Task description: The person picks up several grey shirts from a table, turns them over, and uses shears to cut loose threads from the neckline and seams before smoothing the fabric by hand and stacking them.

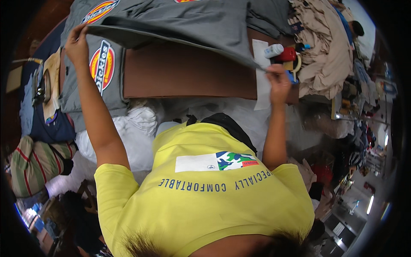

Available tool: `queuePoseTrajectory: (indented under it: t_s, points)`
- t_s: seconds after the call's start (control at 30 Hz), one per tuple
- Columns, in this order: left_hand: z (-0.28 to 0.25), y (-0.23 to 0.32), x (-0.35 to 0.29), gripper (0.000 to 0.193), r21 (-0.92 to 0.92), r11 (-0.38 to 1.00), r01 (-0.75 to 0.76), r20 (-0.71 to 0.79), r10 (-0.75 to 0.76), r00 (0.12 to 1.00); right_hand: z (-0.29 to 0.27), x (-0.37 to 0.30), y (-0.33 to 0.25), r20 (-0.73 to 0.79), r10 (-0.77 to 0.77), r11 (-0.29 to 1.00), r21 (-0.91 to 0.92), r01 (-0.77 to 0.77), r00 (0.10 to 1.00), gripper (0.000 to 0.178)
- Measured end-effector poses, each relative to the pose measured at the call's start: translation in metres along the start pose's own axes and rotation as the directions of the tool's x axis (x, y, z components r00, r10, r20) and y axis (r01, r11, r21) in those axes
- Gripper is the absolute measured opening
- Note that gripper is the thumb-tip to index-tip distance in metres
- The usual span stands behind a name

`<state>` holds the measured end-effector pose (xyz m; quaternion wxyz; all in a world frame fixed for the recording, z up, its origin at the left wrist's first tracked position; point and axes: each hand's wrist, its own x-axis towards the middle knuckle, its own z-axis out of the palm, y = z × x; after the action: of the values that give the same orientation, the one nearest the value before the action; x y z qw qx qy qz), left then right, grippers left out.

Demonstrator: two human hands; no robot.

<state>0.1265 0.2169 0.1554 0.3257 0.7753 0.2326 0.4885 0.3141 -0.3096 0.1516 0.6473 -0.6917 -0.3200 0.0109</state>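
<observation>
A grey shirt (184, 32) is stretched across the brown tabletop in front of me, its near edge lifted off the surface. My left hand (77, 47) pinches that edge at the far left, with the arm reaching out straight. At the right, my right hand (279, 81) grips the other end of the edge, over a white paper strip (263, 96). Between the hands the edge sags slightly and slants down to the right. More grey cloth with a red and yellow printed badge (102, 66) lies beneath my left forearm.
The brown table (184, 77) has its front edge close to my body. Beside my right hand are a white bottle (273, 51), a red item (287, 54) and a pale ring (297, 65). Beige garments (323, 55) pile up at right. White cloth (115, 137) lies below the table's left side.
</observation>
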Motion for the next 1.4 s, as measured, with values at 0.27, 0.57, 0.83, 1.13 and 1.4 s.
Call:
queuePoseTrajectory:
  t_s: [0.27,0.57,0.83,1.13,1.4]
  points:
    - [0.067,-0.013,-0.132,0.022,0.056,0.936,0.347,0.020,-0.349,0.937,0.010,-0.068,0.036,0.260,0.385,0.852,-0.468,-0.233,0.886,0.012]
    - [0.121,0.108,-0.250,0.029,0.226,0.535,0.814,0.618,-0.725,0.305,-0.128,-0.081,0.098,-0.306,0.392,0.238,-0.877,-0.417,0.868,0.035]
    - [0.135,0.127,-0.251,0.029,0.206,0.784,0.585,0.513,-0.596,0.618,-0.150,-0.084,0.106,-0.285,0.422,0.279,-0.863,-0.422,0.861,0.044]
    - [0.146,0.133,-0.276,0.021,-0.321,-0.035,0.946,0.716,-0.663,0.218,-0.165,-0.084,0.075,-0.222,0.670,0.394,-0.702,-0.593,0.708,0.060]
    - [0.158,0.132,-0.292,0.020,-0.285,0.116,0.951,0.680,-0.675,0.286,-0.037,-0.087,0.061,0.242,0.575,0.815,-0.091,-0.572,0.781,0.054]
